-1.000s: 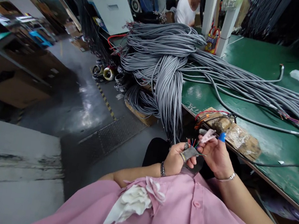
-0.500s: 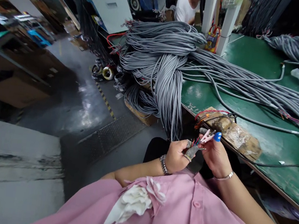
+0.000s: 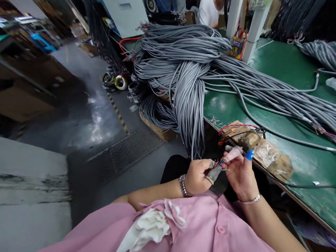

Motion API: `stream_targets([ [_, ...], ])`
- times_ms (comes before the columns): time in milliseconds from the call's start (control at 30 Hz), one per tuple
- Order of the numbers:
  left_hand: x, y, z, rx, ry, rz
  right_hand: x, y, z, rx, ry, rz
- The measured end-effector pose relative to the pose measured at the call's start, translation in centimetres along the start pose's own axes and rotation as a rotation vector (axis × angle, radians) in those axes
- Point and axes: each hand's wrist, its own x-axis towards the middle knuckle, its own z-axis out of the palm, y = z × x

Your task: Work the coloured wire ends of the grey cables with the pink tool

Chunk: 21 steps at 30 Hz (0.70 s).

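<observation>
My left hand point(image 3: 199, 175) is closed on a bunch of thin coloured wires point(image 3: 219, 161), pinched between thumb and forefinger, which wear grey finger covers. Close beside it is my right hand point(image 3: 243, 178), with a blue cover on its raised thumb. In the right fingers is a pink clip point(image 3: 234, 153), blurred now, with two arms like a clothespin. Its tip end lies just above the wire ends. The fingers hide part of the wires.
A wooden block point(image 3: 270, 158) with red and black leads is at the edge of the green table point(image 3: 316, 195). Grey cable bundles point(image 3: 191, 92) drape over the table's left end. A person in a white shirt point(image 3: 208, 9) sits behind.
My right hand has shifted slightly right, its thumb lifting away from the clip, which has turned and blurred. My left hand keeps its hold on the wires. The other person's hand at upper right has mostly left view.
</observation>
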Motion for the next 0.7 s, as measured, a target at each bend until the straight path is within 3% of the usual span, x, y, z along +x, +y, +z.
stream_targets([
  [200,0.1,0.4,-1.3,-0.079,0.122,-0.052,-1.4,-0.8,-1.1,-0.128,-0.161,0.121],
  [300,0.2,0.2,-1.3,-0.123,0.131,-0.113,-2.6,-0.4,-1.1,-0.231,-0.218,0.114],
  [467,-0.5,-0.3,-0.2,-0.217,0.041,-0.174,-3.4,0.8,-0.7,-0.281,-0.108,-0.026],
  [700,-1.4,-0.5,0.6,-0.332,-0.162,-0.244,-3.5,1.1,-0.8,-0.299,-0.047,0.018],
])
